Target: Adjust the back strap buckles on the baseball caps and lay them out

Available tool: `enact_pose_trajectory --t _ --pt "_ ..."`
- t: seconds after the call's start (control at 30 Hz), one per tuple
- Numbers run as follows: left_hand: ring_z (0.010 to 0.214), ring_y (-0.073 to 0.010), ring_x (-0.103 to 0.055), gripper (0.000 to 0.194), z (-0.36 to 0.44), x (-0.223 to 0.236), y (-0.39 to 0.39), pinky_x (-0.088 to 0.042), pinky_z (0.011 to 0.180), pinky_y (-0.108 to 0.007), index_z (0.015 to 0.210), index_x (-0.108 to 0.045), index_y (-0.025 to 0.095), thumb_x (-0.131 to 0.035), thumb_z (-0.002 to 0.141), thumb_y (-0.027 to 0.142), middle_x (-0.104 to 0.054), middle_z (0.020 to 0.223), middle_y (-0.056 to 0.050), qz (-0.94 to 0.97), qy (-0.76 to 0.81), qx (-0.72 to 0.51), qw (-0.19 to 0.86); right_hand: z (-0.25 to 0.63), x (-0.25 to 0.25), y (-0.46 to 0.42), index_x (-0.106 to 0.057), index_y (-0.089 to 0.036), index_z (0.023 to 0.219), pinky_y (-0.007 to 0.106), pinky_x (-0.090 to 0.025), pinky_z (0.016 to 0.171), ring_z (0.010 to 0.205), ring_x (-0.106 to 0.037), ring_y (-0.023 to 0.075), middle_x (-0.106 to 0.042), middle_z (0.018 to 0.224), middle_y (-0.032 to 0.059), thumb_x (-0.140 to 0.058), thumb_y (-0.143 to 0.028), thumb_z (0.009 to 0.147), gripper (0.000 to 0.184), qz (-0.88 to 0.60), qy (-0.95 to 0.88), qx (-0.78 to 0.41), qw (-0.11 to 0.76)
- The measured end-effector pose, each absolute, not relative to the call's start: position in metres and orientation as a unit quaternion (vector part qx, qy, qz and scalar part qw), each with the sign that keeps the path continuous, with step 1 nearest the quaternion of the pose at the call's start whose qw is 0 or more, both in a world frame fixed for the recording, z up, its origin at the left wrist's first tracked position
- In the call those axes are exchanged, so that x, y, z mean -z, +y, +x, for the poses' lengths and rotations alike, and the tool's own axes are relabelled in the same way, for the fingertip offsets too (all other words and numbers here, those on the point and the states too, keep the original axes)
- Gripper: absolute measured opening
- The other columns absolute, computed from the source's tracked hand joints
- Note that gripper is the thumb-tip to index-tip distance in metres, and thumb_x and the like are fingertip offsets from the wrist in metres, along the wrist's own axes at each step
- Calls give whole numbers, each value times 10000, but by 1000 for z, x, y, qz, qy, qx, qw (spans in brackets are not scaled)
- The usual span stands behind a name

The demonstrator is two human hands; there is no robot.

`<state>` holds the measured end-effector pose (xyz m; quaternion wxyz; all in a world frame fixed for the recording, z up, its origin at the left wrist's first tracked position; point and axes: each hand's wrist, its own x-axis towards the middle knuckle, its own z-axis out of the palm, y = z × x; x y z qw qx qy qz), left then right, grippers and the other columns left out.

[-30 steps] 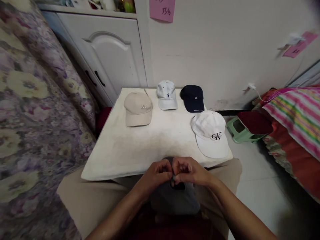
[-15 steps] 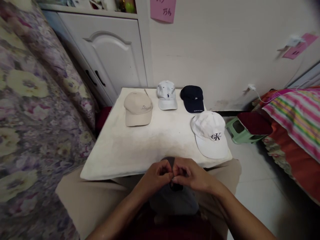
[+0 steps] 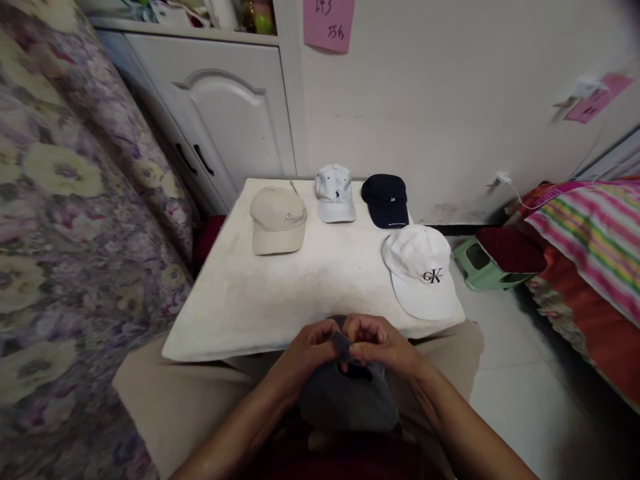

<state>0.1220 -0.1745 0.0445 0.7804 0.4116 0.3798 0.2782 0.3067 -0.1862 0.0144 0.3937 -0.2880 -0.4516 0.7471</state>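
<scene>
A dark grey baseball cap [image 3: 345, 400] rests in my lap at the table's near edge, its back opening towards the hands. My left hand [image 3: 317, 343] pinches the cap's back strap from the left. Thumb and fingers of my right hand [image 3: 375, 340] are closed on the same strap, close beside the left fingertips. Fine detail of the strap's fastening is too small to make out. On the white-covered table [image 3: 240, 300] sit a beige cap [image 3: 277, 217], a pale blue cap [image 3: 334, 190], a navy cap [image 3: 385, 197] and a white cap [image 3: 420, 260] with black letters.
Behind the table are a white cabinet [image 3: 230, 107] and a wall with a pink note [image 3: 327, 27]. A floral curtain [image 3: 65, 233] hangs at left. To the right stand a green stool [image 3: 475, 263] and a bed with a striped cover [image 3: 595, 220].
My fingertips have moved slightly apart, and a grey flap of the strap now shows between them. The other caps stay in place; the view has tilted up a little.
</scene>
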Motion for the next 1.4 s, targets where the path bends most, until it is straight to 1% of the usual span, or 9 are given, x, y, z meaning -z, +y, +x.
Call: enact_pose_trajectory --t 0.17,0.3,0.47,0.63,0.77,0.9,1.07,1.17,1.4 --pt "527 -121 -535 162 118 -42 -173 -369 543 -221 718 -580 166 -713 712 259 -664 590 -17 377 350 -283 810 306 -17 -186 -657 -178 896 244 -446 670 739 -567 134 -630 875 25 -797 -404 769 295 -333 -391 -696 503" --pt "581 -139 -585 121 116 -43 -172 -401 586 -230 753 -611 156 -700 729 235 -684 622 -27 396 347 -293 798 308 -12 -189 -643 -152 919 244 -460 651 712 -598 135 -676 839 41 -743 -431 829 310 -339 -469 -706 408" --pt "550 -122 -569 85 114 -43 -172 -394 572 -212 752 -627 147 -681 750 213 -667 576 -23 378 354 -299 801 311 -3 -190 -592 -153 812 178 -320 439 474 -441 66 -590 637 -32 -768 -413 803 314 -338 -455 -735 373" --pt "535 -114 -564 107 108 -42 -172 -408 560 -199 812 -629 156 -702 770 222 -667 588 -21 307 300 -340 836 311 3 -186 -550 -163 763 179 -223 428 432 -326 43 -503 587 -64 -767 -405 801 327 -365 -368 -725 454" --pt "554 -106 -573 128 106 -43 -170 -430 557 -185 813 -633 143 -726 774 223 -678 630 -31 279 296 -393 825 317 8 -189 -588 -180 797 212 -373 538 540 -465 92 -577 685 -19 -755 -483 782 346 -360 -299 -711 525" --pt "560 -97 -574 151 106 -45 -166 -446 544 -170 811 -634 143 -751 764 225 -683 661 -29 265 308 -435 804 331 16 -195 -693 -169 886 302 -459 734 777 -598 194 -677 866 63 -816 -537 667 445 -335 -405 -731 435" --pt "552 -96 -583 168 104 -49 -161 -462 528 -162 823 -628 151 -766 768 231 -691 668 -27 283 329 -452 779 349 22 -195 -730 -145 887 240 -423 673 705 -572 135 -677 799 16 -848 -384 681 336 -325 -473 -750 329" --pt "549 -106 -607 192 101 -54 -158 -481 532 -171 835 -637 156 -787 757 245 -706 665 -28 298 363 -458 755 353 18 -195 -734 -136 828 220 -422 637 647 -562 116 -665 728 5 -837 -355 716 266 -340 -416 -749 388" --pt "605 -117 -658 217 83 -71 -145 -511 569 -165 877 -703 157 -823 737 273 -736 726 -28 327 362 -492 721 340 -11 -193 -704 -170 822 194 -447 506 512 -568 109 -637 614 -18 -851 -407 701 304 -294 -282 -745 527"
